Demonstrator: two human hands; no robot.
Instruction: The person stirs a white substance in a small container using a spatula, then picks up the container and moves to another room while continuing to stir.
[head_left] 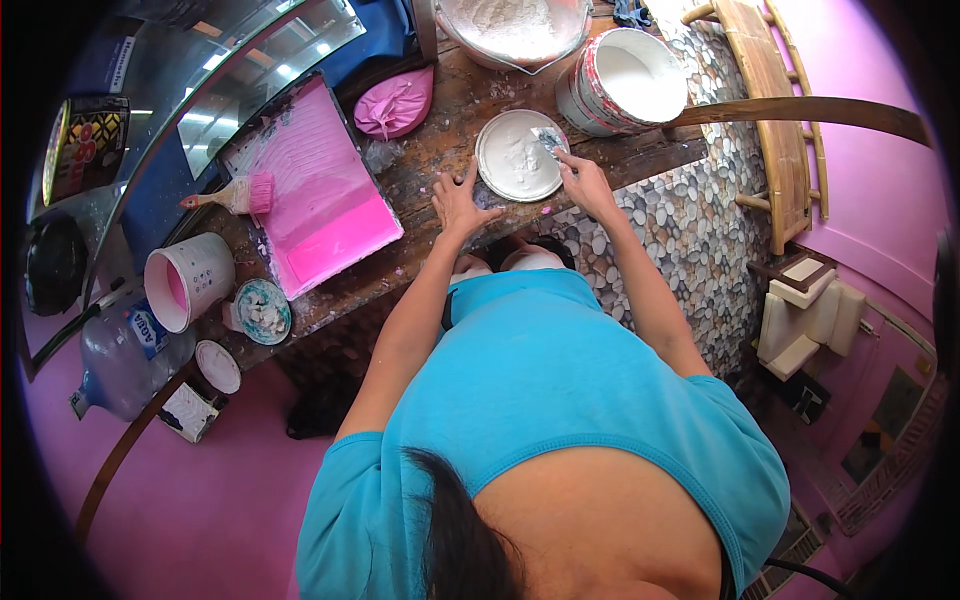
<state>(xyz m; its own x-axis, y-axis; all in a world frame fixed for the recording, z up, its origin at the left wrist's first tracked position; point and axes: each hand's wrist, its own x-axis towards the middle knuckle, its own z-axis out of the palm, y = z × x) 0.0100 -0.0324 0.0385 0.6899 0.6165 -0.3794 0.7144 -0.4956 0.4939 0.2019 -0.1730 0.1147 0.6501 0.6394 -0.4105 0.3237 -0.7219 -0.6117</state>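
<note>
A: Dead centre, white paste [518, 160] lies in lumps on a round, shallow dish [482, 172], near the front edge of the wooden table [452, 115]!

B: And the right hand [588, 187] is in on it, fingers wrapped around a scraper [547, 139], blade over the dish's upper right side.

A: What about the left hand [459, 205]?

B: Holding nothing, fingers spread, just beside the dish! Whether it touches the rim, I can't tell.

A: So which step is this?

B: Working the paste with the blade, I'd judge; mixing or scooping, one moment can't settle it.

A: And the next move calls for?

B: A low blade angle, I'd say, with the left hand bracing the rim against a skid.

A: Farther out, a white bucket [584, 106] stands just behind, to the right!

B: Off left, a pink paint tray [364, 166], a brush [240, 195] at its far side!
</note>
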